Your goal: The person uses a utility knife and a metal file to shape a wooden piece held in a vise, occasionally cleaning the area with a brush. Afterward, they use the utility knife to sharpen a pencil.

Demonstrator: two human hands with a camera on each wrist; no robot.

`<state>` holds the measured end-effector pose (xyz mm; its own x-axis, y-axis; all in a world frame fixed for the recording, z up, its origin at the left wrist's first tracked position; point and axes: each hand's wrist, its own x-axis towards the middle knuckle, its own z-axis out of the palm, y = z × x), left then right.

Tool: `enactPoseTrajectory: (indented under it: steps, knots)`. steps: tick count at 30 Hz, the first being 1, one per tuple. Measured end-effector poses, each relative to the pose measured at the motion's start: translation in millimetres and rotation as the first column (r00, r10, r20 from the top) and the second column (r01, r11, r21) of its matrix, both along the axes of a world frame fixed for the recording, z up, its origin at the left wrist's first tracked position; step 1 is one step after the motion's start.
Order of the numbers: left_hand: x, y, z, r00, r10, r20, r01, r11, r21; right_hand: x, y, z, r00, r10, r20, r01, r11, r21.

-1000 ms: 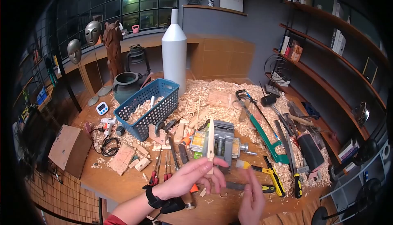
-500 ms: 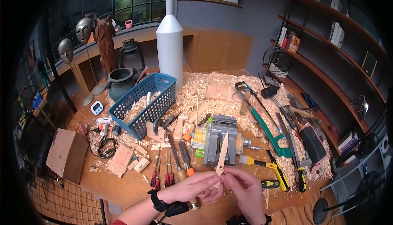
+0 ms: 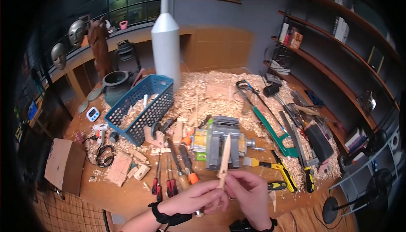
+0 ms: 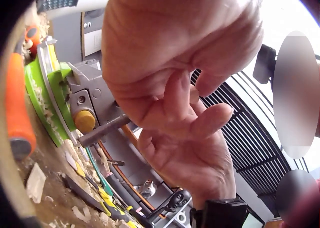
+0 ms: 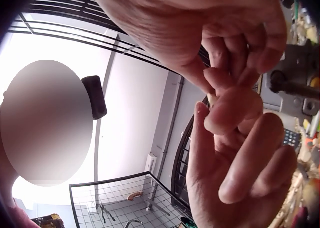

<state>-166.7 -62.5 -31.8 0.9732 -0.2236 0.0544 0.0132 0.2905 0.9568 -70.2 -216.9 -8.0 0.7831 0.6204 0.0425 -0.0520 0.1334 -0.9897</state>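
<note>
A slim carved wooden piece with a pointed blade-like upper part (image 3: pixel 226 154) stands tip up in the head view, in front of the grey vise (image 3: pixel 215 141). The left hand (image 3: pixel 192 198) pinches its lower end between thumb and fingers. From the other side the right hand (image 3: pixel 250 196) pinches the same end, thumb and curled fingers close to the left fingertips. In the left wrist view the left hand (image 4: pixel 170 63) covers most of the piece, and the right hand (image 4: pixel 192 160) lies beyond it. The right wrist view shows both hands meeting, the right (image 5: pixel 200 28) above the left (image 5: pixel 240 163).
Wood shavings (image 3: pixel 194 86) spread over the table behind the vise. A blue basket (image 3: pixel 141 109) stands left of them. Red-handled tools (image 3: pixel 157 187) and an orange-handled chisel (image 3: pixel 193 178) lie left of the vise; a green saw (image 3: pixel 270 128) and a brush (image 3: pixel 262 163) lie right.
Since one second ago the right hand has come in from the right and taken hold of the piece's lower end. The head view has shifted, so the table's things appear further left.
</note>
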Motion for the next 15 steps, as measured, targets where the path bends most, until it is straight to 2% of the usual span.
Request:
enactPoseTrajectory:
  steps: [2, 3, 4, 6, 8, 9, 10, 12, 13, 14, 15]
  knots:
    - [-4, 1, 0, 0.997, 0.081, -0.007, -0.08, 0.996, 0.048, -2, 0, 0, 0.999, -0.04, 0.014, 0.04, 0.999, 0.005]
    - [-6, 2, 2, 0.994, 0.109, -0.024, -0.106, 0.991, 0.083, -2, 2, 2, 1.0, -0.007, 0.021, 0.006, 0.999, 0.038]
    - [-7, 4, 2, 0.993, 0.109, -0.032, -0.106, 0.99, 0.098, -3, 3, 3, 0.999, 0.028, 0.028, -0.03, 0.997, 0.07]
    - [-8, 5, -1, 0.989, 0.148, -0.013, -0.145, 0.982, 0.119, -4, 4, 1, 0.997, -0.021, 0.073, 0.018, 0.999, 0.044]
    - [-8, 7, -1, 0.991, 0.131, -0.005, -0.13, 0.985, 0.112, -6, 5, -1, 0.999, 0.045, 0.023, -0.047, 0.997, 0.058]
    - [-10, 5, 5, 0.983, 0.184, -0.025, -0.179, 0.975, 0.13, -7, 8, -5, 0.973, -0.054, 0.225, 0.031, 0.994, 0.102]
    - [-11, 4, 8, 0.97, 0.24, -0.045, -0.231, 0.962, 0.148, -8, 3, -5, 0.972, -0.066, 0.225, 0.045, 0.994, 0.099]
    - [-7, 6, 3, 0.968, 0.25, -0.021, -0.245, 0.959, 0.142, -11, -8, -2, 0.935, -0.105, 0.339, 0.132, 0.99, -0.059]
    - [-5, 7, 2, 0.971, 0.238, 0.012, -0.237, 0.96, 0.149, -5, -16, -12, 0.849, -0.102, 0.518, 0.165, 0.983, -0.078]
    - [-7, 9, 0, 0.969, 0.243, 0.041, -0.246, 0.956, 0.157, -2, -25, -6, 0.783, -0.103, 0.613, 0.223, 0.967, -0.123]
    - [-7, 9, -5, 0.971, 0.234, 0.041, -0.237, 0.959, 0.156, 5, -37, -10, 0.713, -0.027, 0.701, 0.216, 0.959, -0.183]
